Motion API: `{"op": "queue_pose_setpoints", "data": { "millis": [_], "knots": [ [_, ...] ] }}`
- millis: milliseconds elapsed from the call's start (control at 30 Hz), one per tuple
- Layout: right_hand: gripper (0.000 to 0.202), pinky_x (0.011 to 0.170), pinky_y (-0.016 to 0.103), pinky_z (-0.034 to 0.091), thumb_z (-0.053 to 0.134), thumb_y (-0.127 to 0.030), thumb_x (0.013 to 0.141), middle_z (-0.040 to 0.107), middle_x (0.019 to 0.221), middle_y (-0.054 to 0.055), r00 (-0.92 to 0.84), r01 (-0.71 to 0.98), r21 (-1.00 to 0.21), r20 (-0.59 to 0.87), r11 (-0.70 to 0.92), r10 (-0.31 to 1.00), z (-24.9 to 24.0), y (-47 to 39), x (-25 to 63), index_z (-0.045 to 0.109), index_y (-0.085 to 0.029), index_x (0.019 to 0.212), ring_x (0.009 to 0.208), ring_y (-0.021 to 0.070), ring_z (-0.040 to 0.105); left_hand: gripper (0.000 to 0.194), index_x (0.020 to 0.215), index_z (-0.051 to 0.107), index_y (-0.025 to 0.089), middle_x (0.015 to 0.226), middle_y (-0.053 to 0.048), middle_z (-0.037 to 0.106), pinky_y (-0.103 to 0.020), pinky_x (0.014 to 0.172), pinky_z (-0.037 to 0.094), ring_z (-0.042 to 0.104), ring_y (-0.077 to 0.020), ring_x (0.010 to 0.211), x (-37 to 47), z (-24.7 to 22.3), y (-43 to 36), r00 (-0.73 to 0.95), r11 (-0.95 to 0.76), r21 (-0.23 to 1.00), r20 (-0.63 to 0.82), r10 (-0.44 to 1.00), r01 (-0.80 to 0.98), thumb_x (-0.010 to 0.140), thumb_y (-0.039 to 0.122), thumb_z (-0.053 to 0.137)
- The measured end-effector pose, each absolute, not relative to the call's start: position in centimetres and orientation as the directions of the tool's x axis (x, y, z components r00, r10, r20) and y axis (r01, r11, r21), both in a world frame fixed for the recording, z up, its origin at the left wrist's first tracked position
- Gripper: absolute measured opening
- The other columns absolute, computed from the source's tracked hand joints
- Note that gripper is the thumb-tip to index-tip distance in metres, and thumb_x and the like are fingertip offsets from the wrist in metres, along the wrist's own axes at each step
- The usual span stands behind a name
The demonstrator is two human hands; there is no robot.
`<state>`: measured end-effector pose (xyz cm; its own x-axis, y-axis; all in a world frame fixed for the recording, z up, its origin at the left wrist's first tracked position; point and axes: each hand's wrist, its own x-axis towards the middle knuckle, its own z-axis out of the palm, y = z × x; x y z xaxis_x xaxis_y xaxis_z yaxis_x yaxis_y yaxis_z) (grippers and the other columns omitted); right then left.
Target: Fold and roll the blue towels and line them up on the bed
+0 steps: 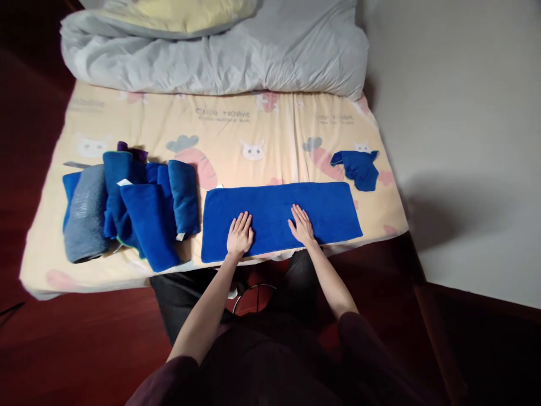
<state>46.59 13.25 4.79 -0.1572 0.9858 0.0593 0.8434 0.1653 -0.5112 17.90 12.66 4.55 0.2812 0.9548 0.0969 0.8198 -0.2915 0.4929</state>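
A blue towel (270, 217) lies spread out flat near the front edge of the bed, its long side running left to right. Flat on its left part rests my left hand (240, 233), fingers stretched forward. My right hand (301, 225) presses on the towel right of its middle, also with straight fingers. To the left is a heap of rolled or folded towels, with a bright blue one (150, 225) in front, a grey one (88, 214) at the left and a darker blue one (184, 196) at the right. A small crumpled blue cloth (359, 169) lies beyond the towel's right end.
The bed (236, 129) has a cream sheet printed with rabbits and carrots. A bunched grey quilt (211, 62) with a yellow part lies across its far end. A pale wall (465, 141) stands to the right. My legs are under the front edge, above a dark red floor (84, 338).
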Motion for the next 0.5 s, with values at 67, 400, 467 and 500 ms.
{"op": "queue_pose_setpoints", "data": {
  "millis": [67,400,467,500],
  "knots": [
    [0.058,0.129,0.047,0.018,0.041,-0.034,0.102,0.033,0.164,0.009,-0.122,0.858,-0.493,0.073,0.142,0.990,4.6,13.2,49.6,0.036,-0.014,0.157,0.155,0.0204,0.024,0.061,0.158,0.034,0.017,0.164,-0.010,0.032,-0.051,0.127,0.018,0.022,-0.0245,0.155,17.9,4.6,12.7,0.286,-0.295,0.482,0.094,0.954,0.825,0.099,0.027,0.035],
    [0.057,0.126,0.048,0.023,0.033,-0.035,0.103,0.039,0.160,0.017,0.252,0.938,-0.281,0.144,-0.204,0.957,4.2,12.1,65.6,0.040,-0.007,0.153,0.153,0.0223,0.029,0.060,0.158,0.034,0.017,0.165,-0.009,0.030,-0.051,0.128,0.017,0.020,-0.0243,0.156,17.7,4.0,12.7,0.293,-0.303,0.452,0.095,0.951,0.839,0.099,0.027,0.034],
    [0.058,0.126,0.048,0.022,0.032,-0.033,0.103,0.039,0.160,0.017,0.279,0.941,-0.243,0.159,-0.236,0.947,3.6,12.2,66.3,0.038,-0.008,0.155,0.153,0.0229,0.028,0.061,0.159,0.032,0.018,0.166,-0.009,0.029,-0.053,0.128,0.015,0.019,-0.0247,0.156,18.1,4.0,12.7,0.267,-0.274,0.440,0.079,0.960,0.855,0.099,0.026,0.034],
    [0.059,0.126,0.049,0.022,0.032,-0.032,0.102,0.039,0.160,0.017,0.280,0.943,-0.230,0.166,-0.239,0.945,3.3,12.2,66.3,0.037,-0.008,0.155,0.153,0.0234,0.027,0.061,0.159,0.031,0.018,0.166,-0.009,0.028,-0.055,0.128,0.014,0.018,-0.0255,0.156,18.8,4.0,12.7,0.233,-0.240,0.436,0.071,0.970,0.868,0.098,0.025,0.034]
  ]
}}
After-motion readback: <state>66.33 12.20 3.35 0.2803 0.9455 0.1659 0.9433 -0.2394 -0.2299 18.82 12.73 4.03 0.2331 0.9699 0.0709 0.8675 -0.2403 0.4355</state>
